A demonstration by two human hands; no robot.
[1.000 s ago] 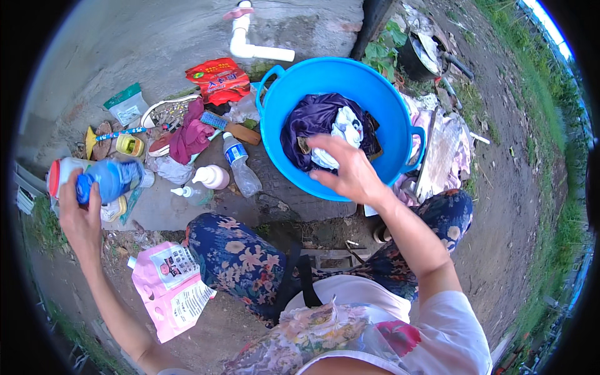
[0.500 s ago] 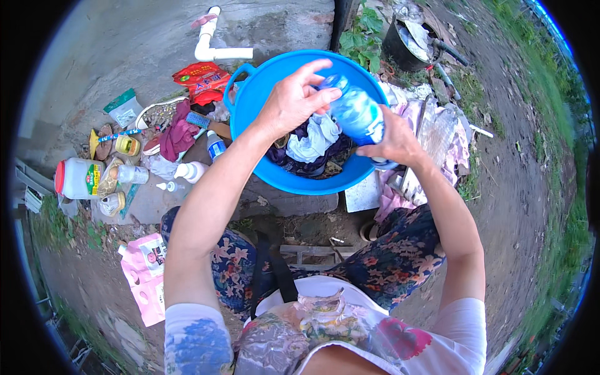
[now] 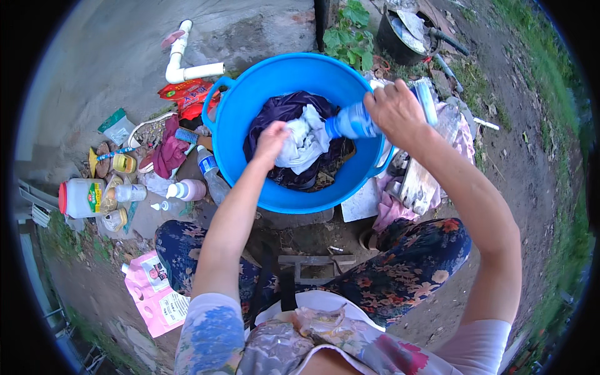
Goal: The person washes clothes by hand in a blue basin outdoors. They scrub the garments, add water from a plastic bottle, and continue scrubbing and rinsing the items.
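A blue plastic bottle [image 3: 353, 122] with a pale label is held on its side by my right hand [image 3: 395, 114], over the right part of a large blue tub [image 3: 247, 84]. Its narrow end points left, against or just in front of a crumpled white cloth [image 3: 303, 147]. My left hand [image 3: 272, 141] is closed at the left edge of this cloth, its fingertips gathered on the fabric. Under the white cloth, dark purple clothes [image 3: 284, 106] lie in the tub. Whether the bottle's mouth is uncovered I cannot tell.
Left of the tub stand a clear bottle [image 3: 212, 172], a pump bottle [image 3: 187, 189], a red-lidded jar [image 3: 81, 197] and several shoes. A pink pouch [image 3: 156, 294] lies by my left knee. White pipe [image 3: 194, 72] juts from the wall; a black bucket [image 3: 406, 40] stands far right.
The bottle has swung from steeply tilted between both hands to nearly level, narrow end leftward. My left hand has left the bottle's top and come down to the white cloth.
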